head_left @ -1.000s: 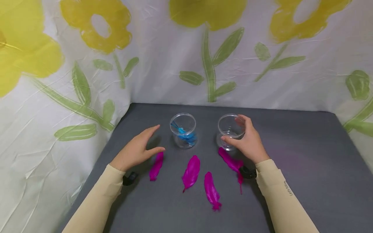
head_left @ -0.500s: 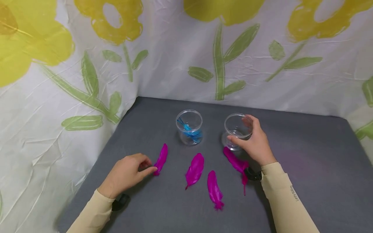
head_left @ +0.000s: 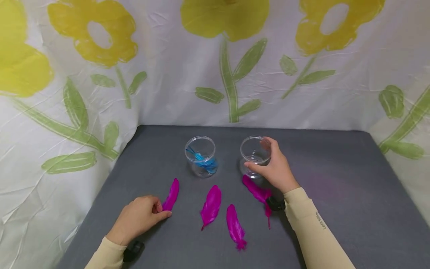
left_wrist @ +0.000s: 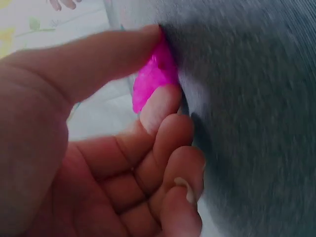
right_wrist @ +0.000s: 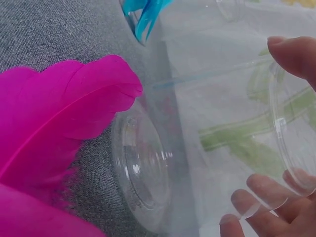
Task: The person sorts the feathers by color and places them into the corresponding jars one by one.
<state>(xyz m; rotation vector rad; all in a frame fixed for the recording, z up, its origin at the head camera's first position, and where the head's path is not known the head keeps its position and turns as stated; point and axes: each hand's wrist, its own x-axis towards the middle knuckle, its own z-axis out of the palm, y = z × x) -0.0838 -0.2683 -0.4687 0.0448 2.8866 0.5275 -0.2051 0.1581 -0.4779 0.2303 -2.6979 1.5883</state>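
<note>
My left hand (head_left: 136, 216) is at the lower end of the leftmost magenta feather (head_left: 172, 195). In the left wrist view, thumb and index finger close on that feather (left_wrist: 155, 74) from both sides, the other fingers curled beside the table. My right hand (head_left: 277, 166) grips a clear jar (head_left: 250, 164) from its right side, thumb in front and fingers behind; nothing is seen inside. The right wrist view shows this jar's round base (right_wrist: 140, 168) by the grey cloth. Beneath my right wrist lies another magenta feather (head_left: 256, 189).
A second clear jar (head_left: 196, 172) with blue feathers (head_left: 206, 162) in it stands left of the gripped one. Two more magenta feathers, one at centre (head_left: 211, 205) and one nearer (head_left: 236, 227), lie on the grey tabletop (head_left: 336, 209). A flowered white curtain (head_left: 168, 74) hangs behind.
My left hand has come down and back toward me, from open above the left feather to its lower end, fingers drawing in. The right hand stays on the jar. The head view shifted.
</note>
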